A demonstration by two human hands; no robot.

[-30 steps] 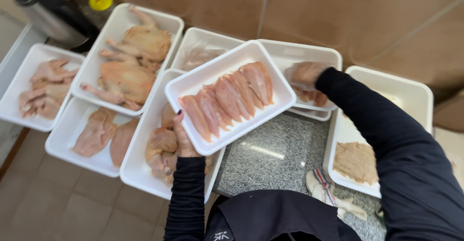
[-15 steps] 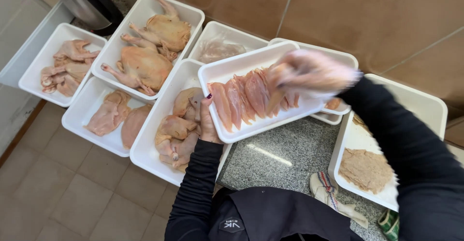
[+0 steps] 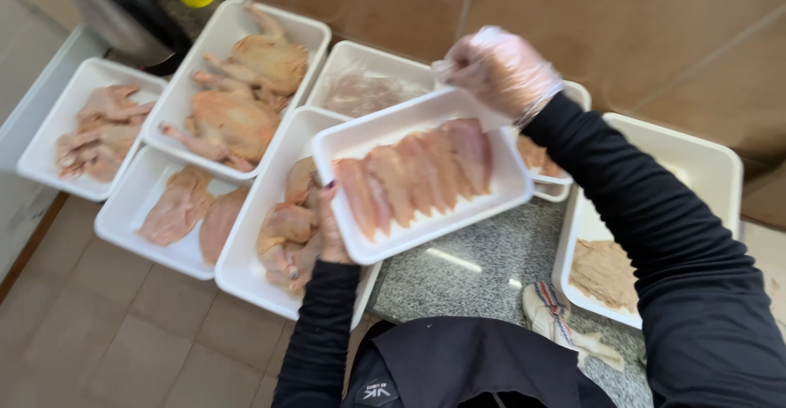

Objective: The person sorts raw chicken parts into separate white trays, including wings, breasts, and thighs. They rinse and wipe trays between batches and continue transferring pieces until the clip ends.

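My left hand [image 3: 326, 226] grips the near left edge of a white foam tray [image 3: 354, 142] and holds it up, tilted, above the counter. On the tray lie several raw chicken fillets [image 3: 416, 177] in a row. My right hand [image 3: 501, 71], in a thin clear plastic glove, hovers over the tray's far right corner with fingers pinched on a bit of clear film or the glove itself; which one I cannot tell.
Other white trays lie around: whole raw chickens [image 3: 233, 97], chicken pieces [image 3: 98, 134], fillets [image 3: 190, 211], more pieces [image 3: 282, 232] under the held tray, a wrapped tray [image 3: 360, 89], a breaded cutlet tray [image 3: 606, 273]. A granite counter [image 3: 475, 269], a folded cloth [image 3: 557, 318], a dark kettle [image 3: 115, 7].
My right hand left the tray at the right and rose to the held tray's far corner. The view shifted, and the held tray stayed in my left hand.
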